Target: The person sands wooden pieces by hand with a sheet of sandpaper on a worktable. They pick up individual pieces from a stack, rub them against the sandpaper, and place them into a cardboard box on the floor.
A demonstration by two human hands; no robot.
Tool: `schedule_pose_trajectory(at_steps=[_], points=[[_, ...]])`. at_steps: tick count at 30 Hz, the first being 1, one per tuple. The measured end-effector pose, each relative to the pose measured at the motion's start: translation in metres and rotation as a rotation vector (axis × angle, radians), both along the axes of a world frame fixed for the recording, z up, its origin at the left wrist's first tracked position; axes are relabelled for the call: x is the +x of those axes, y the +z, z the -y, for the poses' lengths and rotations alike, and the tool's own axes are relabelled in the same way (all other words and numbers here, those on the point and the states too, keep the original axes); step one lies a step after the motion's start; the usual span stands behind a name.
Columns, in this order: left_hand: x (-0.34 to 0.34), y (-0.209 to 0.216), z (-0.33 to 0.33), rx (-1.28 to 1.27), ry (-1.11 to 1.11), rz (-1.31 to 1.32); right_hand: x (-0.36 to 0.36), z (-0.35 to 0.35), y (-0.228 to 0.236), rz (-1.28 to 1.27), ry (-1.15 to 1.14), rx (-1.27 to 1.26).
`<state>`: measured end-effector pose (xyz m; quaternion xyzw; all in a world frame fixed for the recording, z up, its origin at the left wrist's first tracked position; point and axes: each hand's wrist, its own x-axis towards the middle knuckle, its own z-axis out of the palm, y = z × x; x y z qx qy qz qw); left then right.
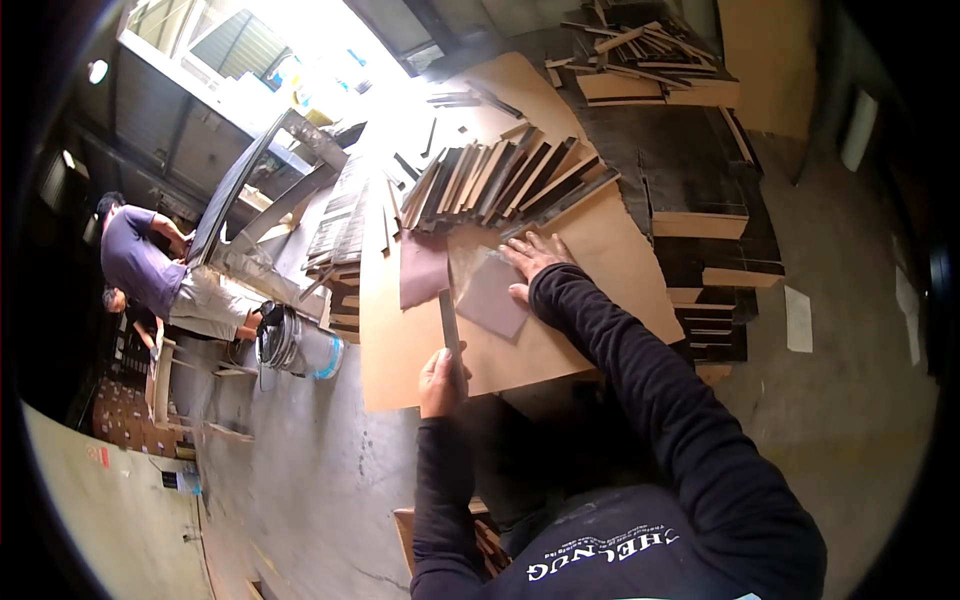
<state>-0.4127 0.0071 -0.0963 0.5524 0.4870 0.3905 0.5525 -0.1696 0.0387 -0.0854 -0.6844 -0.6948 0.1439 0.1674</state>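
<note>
My left hand (438, 385) is closed around the lower end of a narrow dark wooden strip (449, 318), which stands up from the fist near the front edge of a brown board (400, 365). My right hand (537, 260) lies with fingers spread on the upper right edge of a greyish-mauve sheet (494, 300) that looks like sandpaper. A second, more purple sheet (423, 268) lies to its left. Just beyond both hands, many dark-edged wooden strips (490, 178) lean against one another in a row across the board.
Stacked dark boards (690, 200) stand to the right, with a heap of loose strips (650, 50) on top at the back. At left are a grey bucket (310, 345), a pile of slats (338, 225) and a person in a purple shirt (145, 245); another person is partly hidden behind.
</note>
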Motion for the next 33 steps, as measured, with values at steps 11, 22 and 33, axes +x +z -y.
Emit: schedule_pose_trajectory(at_steps=[11,22,33], points=[[0.095,0.006,-0.036,0.927,0.045,-1.586,0.007,-0.009,0.001,0.049,0.005,-0.125],[0.104,-0.008,-0.035,0.994,0.034,-1.663,0.012,-0.016,0.001,0.017,0.079,-0.195],[0.083,-0.017,-0.028,1.093,0.109,-1.796,0.008,-0.018,0.016,0.052,0.142,-0.239]])
